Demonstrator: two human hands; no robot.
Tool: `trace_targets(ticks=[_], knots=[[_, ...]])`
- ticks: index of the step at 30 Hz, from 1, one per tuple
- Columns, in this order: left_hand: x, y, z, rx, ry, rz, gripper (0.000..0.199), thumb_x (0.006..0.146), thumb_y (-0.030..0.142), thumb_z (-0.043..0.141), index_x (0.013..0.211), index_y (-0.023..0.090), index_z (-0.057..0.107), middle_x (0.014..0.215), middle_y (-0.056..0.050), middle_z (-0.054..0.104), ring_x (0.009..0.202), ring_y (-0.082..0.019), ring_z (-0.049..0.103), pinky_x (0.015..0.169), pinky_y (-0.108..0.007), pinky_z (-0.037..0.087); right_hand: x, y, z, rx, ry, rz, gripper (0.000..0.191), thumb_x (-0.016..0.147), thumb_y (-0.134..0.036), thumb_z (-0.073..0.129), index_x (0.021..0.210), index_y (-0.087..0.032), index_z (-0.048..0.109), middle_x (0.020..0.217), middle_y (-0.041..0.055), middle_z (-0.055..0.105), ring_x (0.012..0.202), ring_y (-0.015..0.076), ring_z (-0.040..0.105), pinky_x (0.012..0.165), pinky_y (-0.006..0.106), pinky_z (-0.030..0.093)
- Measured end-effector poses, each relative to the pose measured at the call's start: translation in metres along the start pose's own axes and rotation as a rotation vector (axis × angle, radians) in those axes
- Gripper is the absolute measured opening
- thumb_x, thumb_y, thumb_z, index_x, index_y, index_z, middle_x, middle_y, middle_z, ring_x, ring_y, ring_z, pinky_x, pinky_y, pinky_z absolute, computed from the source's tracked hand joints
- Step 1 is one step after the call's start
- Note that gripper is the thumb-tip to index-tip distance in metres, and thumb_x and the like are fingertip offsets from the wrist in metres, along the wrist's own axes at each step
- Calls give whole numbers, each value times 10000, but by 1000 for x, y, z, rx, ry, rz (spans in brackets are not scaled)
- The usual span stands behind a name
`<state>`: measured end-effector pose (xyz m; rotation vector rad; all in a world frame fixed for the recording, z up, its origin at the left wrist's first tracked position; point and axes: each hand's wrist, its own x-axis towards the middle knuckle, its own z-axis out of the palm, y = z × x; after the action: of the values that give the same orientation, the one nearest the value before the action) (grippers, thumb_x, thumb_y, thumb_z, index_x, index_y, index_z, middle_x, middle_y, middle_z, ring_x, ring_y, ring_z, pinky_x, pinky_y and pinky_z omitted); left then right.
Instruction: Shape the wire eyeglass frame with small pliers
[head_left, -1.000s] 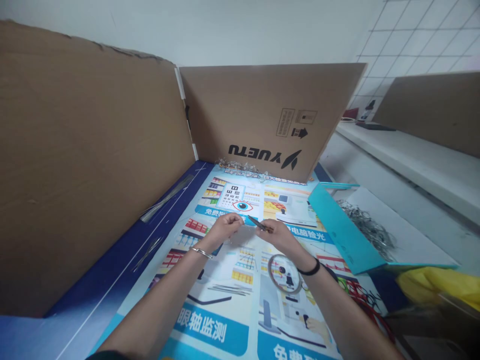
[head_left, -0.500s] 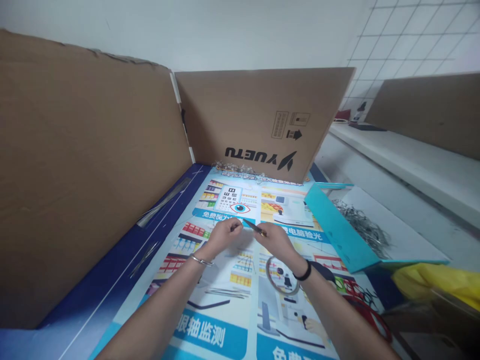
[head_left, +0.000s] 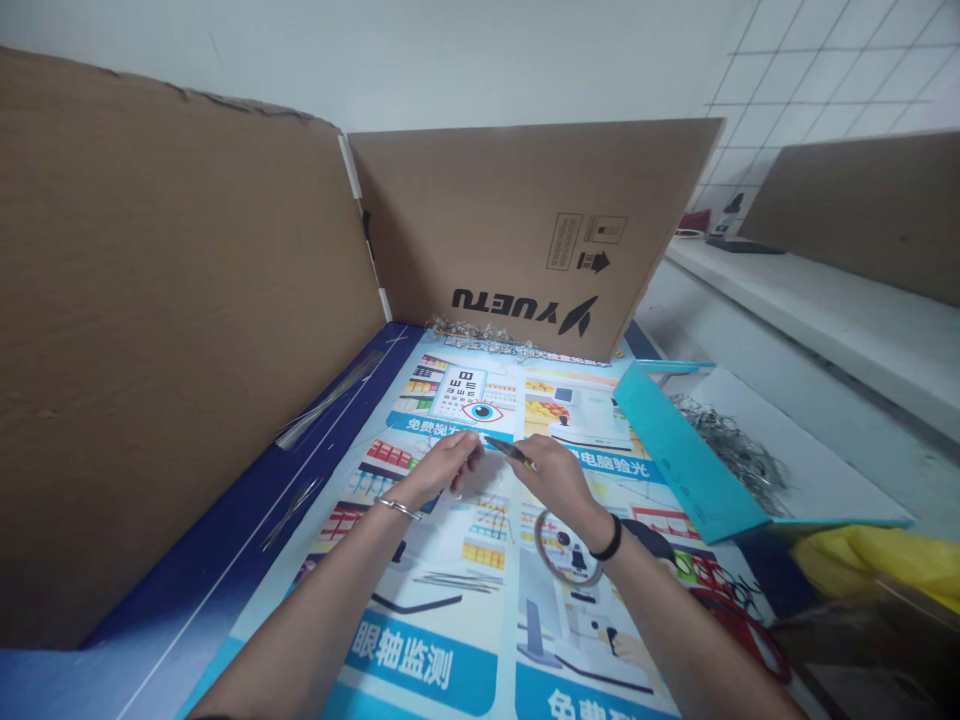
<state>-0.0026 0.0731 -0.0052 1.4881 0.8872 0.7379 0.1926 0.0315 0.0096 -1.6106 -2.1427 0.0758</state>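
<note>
My right hand [head_left: 553, 478] is closed around a small pair of pliers [head_left: 504, 450], whose dark jaws point left toward my other hand. Fingers of my left hand [head_left: 448, 466] are curled together just left of the jaw tips; whatever they hold is too small to make out. Both hands are over the printed poster [head_left: 495, 500] on the table. Below them lie several thin straight wires [head_left: 461, 582] and a few fine bent pieces [head_left: 491, 520]. A ring-shaped roll [head_left: 541, 560] rests beside my right wrist, partly covered.
Cardboard panels stand at the left [head_left: 180, 330] and back [head_left: 480, 220]. A teal box [head_left: 675, 455] at right holds tangled wire pieces [head_left: 731, 450]. Wire bundles [head_left: 330, 400] lie along the left edge, small clear bits [head_left: 469, 330] at the back. Yellow material [head_left: 877, 565] sits front right.
The fingers of my left hand have shifted and now hang lower, slightly away from the pliers. My right hand keeps the pliers almost in place. The view has tilted slightly.
</note>
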Motion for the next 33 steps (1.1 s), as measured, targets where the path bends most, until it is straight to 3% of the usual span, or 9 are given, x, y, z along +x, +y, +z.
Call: trace_targets(ticks=[5, 11, 17, 24, 33], knots=[[0, -2, -1, 27, -42, 12, 477, 842, 580, 345, 787, 148, 540, 669, 9, 548, 317, -36, 386, 308, -186, 239, -1, 1, 3, -78, 65, -69, 170, 830, -243, 489, 762, -201, 640, 731, 42, 600, 732, 166, 524, 673, 257, 342], [0, -2, -1, 4, -66, -30, 470, 834, 585, 367, 774, 148, 529, 650, 11, 562, 308, -42, 398, 300, -190, 267, -1, 2, 6, -74, 46, -121, 151, 819, -223, 504, 785, -190, 647, 734, 51, 611, 749, 172, 527, 706, 263, 356], [1, -4, -2, -8, -42, -52, 469, 819, 588, 392, 773, 143, 535, 623, 10, 555, 319, -42, 388, 306, -182, 270, -1, 5, 8, 12, 4, -112, 179, 834, -246, 483, 807, -195, 652, 737, 43, 613, 771, 167, 537, 707, 252, 363], [1, -4, -3, -83, -50, -72, 432, 803, 570, 438, 778, 149, 532, 579, 27, 514, 361, -41, 384, 331, -161, 271, 2, 12, 7, 106, -26, 4, 147, 809, -273, 505, 749, -203, 619, 708, 9, 566, 692, 138, 518, 604, 226, 334], [0, -3, -2, -81, -72, -118, 443, 800, 576, 436, 790, 143, 531, 566, 29, 522, 319, -36, 372, 311, -166, 253, 1, 11, 9, 117, -21, -88, 150, 809, -218, 504, 790, -204, 652, 736, 24, 607, 758, 150, 538, 675, 236, 363]])
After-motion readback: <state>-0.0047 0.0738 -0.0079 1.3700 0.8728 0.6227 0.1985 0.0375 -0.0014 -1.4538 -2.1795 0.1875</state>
